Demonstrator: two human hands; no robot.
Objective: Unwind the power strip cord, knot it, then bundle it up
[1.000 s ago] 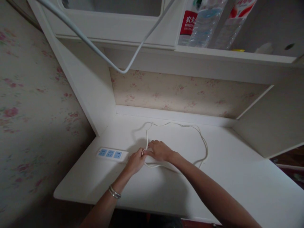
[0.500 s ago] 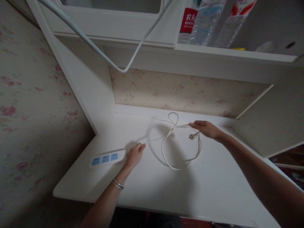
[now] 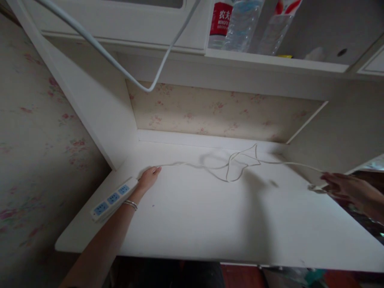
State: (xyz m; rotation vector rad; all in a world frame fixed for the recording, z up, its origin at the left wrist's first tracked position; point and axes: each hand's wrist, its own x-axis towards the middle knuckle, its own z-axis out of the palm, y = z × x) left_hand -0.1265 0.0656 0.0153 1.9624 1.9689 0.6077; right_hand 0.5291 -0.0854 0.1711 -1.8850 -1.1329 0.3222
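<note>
A white power strip (image 3: 113,198) with blue socket faces lies slantwise at the left of the white desk. My left hand (image 3: 149,178) is closed on its cord near the strip's upper end. From there the white power cord (image 3: 186,163) runs right across the desk, with a loose tangle of loops at its middle. At the far right, my right hand (image 3: 351,190), smeared by motion, grips the other stretch of the cord. A blurred plug (image 3: 316,189) hangs beside those fingers.
Plastic bottles (image 3: 240,26) stand on the shelf above the desk. A pale bent tube (image 3: 147,89) hangs in front of the cabinet at upper left. Flowered wallpaper (image 3: 45,140) covers the left wall. The desk's front edge (image 3: 186,258) runs along the bottom.
My right hand has pulled the cord far to the right, and the round coil has drawn out into a smaller tangle. My left hand moved left, and the power strip turned and shifted left.
</note>
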